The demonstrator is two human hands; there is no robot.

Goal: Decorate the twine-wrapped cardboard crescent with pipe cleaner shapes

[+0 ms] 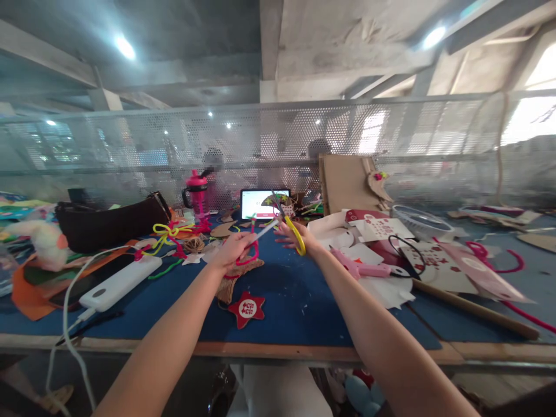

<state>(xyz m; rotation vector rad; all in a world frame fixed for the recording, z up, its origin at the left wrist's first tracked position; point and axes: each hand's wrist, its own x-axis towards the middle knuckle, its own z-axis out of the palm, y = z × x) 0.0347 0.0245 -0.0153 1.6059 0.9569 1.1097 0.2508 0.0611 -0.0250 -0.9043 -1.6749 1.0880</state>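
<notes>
My left hand (234, 250) is closed around a whitish stick (266, 230) that looks like a glue stick, its far end pointing toward my right hand. A pink fuzzy pipe cleaner (255, 252) curves beside the left fingers; whether they grip it too I cannot tell. Yellow-handled scissors (297, 236) are in my right hand (306, 238), blades pointing up and away near the stick's tip. Below the left hand lies a brown, rough-textured piece (229, 288). Near it rests a red star (247, 309) with a white round label.
A pink glue gun (362, 267), paper scraps and a wooden stick (478, 310) lie to the right. Leftward are a white power bank (121, 284) with a cable, and a black pouch (113, 220). Behind stand a pink bottle (197, 197), a lit tablet (256, 205) and cardboard (347, 185).
</notes>
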